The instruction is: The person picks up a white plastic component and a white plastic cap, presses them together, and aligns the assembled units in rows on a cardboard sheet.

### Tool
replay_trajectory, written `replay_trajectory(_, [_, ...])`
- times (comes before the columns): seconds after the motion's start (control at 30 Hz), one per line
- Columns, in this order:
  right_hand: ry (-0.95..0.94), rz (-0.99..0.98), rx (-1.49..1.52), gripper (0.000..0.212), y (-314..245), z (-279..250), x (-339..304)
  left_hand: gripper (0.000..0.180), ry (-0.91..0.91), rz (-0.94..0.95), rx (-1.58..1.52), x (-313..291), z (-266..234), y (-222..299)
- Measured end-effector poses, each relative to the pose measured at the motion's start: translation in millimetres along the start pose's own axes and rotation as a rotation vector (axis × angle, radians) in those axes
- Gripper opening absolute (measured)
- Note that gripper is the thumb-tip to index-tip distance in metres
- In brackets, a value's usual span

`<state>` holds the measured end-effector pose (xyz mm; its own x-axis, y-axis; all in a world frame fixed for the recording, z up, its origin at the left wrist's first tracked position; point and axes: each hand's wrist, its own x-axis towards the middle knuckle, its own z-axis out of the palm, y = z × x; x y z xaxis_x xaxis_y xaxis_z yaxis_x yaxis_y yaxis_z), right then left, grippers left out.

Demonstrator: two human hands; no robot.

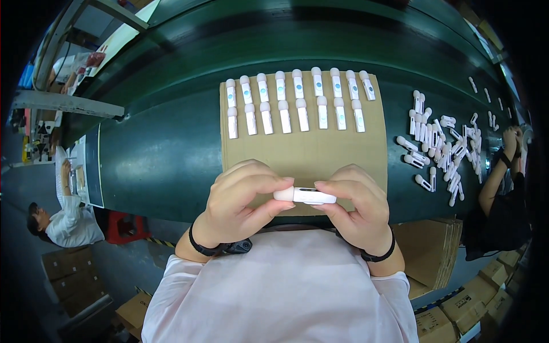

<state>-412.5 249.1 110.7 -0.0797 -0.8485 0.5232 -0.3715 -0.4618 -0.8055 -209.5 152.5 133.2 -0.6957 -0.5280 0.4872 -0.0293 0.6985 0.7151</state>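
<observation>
A small white wand-shaped device with a rounded pale pink head lies sideways between my two hands. My left hand pinches the pink head between thumb and forefinger. At the white end, my right hand grips the body with thumb and fingertips; a dark slot shows on its upper side. Under and beyond my hands lies a brown cardboard sheet. Two rows of similar devices stretch across its far half: the far row shows blue round marks, while the nearer row looks mostly plain white.
A loose heap of similar devices lies on the green table to the right. Beyond it, a co-worker's hands are at the right edge. Another person sits at far left beside a red stool. Cardboard boxes stand below right.
</observation>
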Motion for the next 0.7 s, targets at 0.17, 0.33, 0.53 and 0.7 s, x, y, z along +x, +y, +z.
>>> replay_trajectory(0.17, [0.014,-0.011,0.011,0.033,0.0,1.0,-2.0,0.031,0.001,-0.025,-0.021,-1.9,0.5,1.4])
replay_trajectory(0.33, [0.005,-0.043,-0.005,0.032,-0.8,0.6,-1.0,0.028,-0.011,-0.068,-0.103,0.7,1.0,4.4])
replay_trajectory(0.53, [-0.001,-0.041,-0.011,0.035,-0.2,0.3,-0.9,0.028,-0.065,-0.108,-0.155,-0.7,4.2,2.0])
replay_trajectory(0.7, [0.010,-0.026,0.019,0.036,-0.6,0.1,-2.5,0.028,-0.043,-0.064,-0.138,-1.3,6.4,0.2])
